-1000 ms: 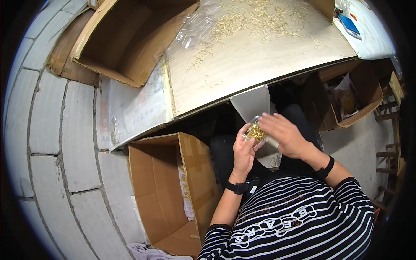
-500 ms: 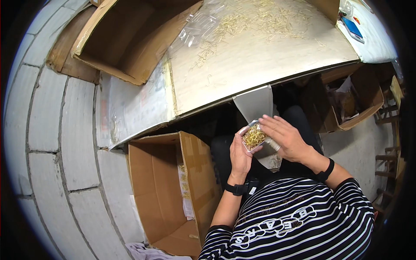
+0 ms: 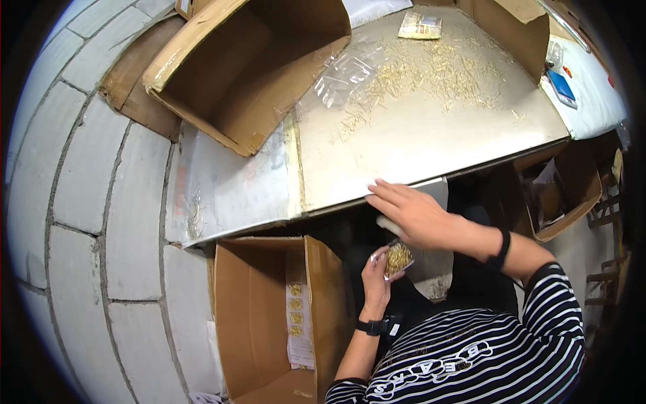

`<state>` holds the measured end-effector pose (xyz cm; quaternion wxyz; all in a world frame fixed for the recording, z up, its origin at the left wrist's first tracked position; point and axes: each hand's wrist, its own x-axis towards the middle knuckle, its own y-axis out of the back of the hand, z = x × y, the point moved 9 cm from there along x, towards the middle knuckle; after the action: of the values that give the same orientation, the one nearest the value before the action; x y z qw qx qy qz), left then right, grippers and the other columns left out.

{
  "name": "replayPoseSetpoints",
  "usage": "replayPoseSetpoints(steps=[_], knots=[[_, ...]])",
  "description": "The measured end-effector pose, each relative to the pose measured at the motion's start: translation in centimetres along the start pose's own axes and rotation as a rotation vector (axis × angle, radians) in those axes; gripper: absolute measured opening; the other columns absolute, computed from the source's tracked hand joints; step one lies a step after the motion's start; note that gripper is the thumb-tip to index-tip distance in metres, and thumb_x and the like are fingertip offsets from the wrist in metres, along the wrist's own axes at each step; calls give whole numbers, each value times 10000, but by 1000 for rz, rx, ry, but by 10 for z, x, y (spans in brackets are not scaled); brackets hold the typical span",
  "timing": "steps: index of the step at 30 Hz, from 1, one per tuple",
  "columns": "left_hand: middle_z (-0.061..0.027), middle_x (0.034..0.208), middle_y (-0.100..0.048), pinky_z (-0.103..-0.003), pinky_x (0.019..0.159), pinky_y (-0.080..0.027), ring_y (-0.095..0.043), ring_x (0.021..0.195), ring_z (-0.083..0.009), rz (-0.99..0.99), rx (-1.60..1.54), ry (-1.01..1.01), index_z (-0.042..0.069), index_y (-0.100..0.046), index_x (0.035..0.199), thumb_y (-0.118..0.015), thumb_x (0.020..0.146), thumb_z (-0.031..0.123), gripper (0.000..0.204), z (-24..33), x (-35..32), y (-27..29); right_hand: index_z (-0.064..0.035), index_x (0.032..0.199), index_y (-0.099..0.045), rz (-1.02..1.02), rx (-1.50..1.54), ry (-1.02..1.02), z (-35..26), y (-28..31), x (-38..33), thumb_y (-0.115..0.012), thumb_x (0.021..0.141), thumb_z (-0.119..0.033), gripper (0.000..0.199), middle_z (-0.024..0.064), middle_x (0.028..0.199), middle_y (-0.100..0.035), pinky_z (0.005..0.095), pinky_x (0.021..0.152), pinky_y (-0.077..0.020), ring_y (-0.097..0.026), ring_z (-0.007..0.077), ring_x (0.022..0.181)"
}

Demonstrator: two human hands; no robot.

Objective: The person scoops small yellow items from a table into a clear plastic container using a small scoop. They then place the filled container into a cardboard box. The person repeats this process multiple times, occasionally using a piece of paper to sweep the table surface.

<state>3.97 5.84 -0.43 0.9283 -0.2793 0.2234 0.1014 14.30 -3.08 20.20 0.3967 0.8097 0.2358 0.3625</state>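
Below the table edge, my left hand (image 3: pixel 375 279) is closed around a small clear plastic box (image 3: pixel 397 261) heaped with thin gold metal pieces, like pins or hooks. My right hand (image 3: pixel 412 214) is held flat above and to the right of it, near the table edge. Its fingers are stretched out together and it holds nothing that I can see. Something pale, perhaps a wrapping, covers its thumb (image 3: pixel 389 226). More loose gold pieces (image 3: pixel 447 74) lie scattered over the table (image 3: pixel 431 148). Empty clear plastic trays (image 3: pixel 346 79) lie at their left.
A large open carton (image 3: pixel 229 74) stands on the table's left. Another carton (image 3: pixel 326 303) below holds packs of gold pieces (image 3: pixel 296 316). A filled pack (image 3: pixel 420 27) lies at the far side. A blue phone-like object (image 3: pixel 561 87) rests at right, above a carton (image 3: pixel 572 215).
My right hand has lifted off the box's top and moved forward and left to the table edge. My left hand, still holding the box, sits lower in view. The view has shifted.
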Motion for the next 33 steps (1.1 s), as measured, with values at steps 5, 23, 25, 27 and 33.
replayPoseSetpoints(steps=[5,23,25,27,33], knots=[[-128,1029,-657,-339,636,-604,-685,853,-215,6,5,59,0,-537,1183,-380,1019,284,364,-24,3,22,-65,1283,-492,-92,-275,-113,64,-58,123,-560,885,-327,481,200,1390,-410,593,962,-366,-332,546,1265],[-133,995,-650,-311,574,-600,-692,777,-213,-192,62,225,-21,-529,1157,-363,1017,301,388,-69,50,-27,-50,1325,-497,263,445,-505,153,40,-23,-515,940,-131,394,126,1394,-479,350,1105,-320,-432,274,1308],[-132,997,-647,-310,565,-601,-693,764,-217,-184,64,231,-21,-526,1154,-362,1015,279,369,-76,53,-38,-60,1338,-485,151,105,-408,136,29,-11,-498,947,-188,412,142,1401,-460,378,1113,-296,-383,292,1336],[-108,994,-633,-333,562,-599,-683,773,-202,-168,95,238,0,-539,1144,-368,998,278,358,-80,56,-42,-54,1310,-505,54,-81,-255,102,12,5,-511,936,-211,406,139,1390,-469,406,1101,-305,-392,284,1328],[-89,990,-643,-322,550,-590,-681,767,-187,-146,101,225,47,-535,1174,-358,995,304,359,-67,58,-54,-14,1220,-548,47,-142,-113,50,6,-39,-575,856,-132,383,140,1339,-506,423,1067,-357,-420,299,1302]])
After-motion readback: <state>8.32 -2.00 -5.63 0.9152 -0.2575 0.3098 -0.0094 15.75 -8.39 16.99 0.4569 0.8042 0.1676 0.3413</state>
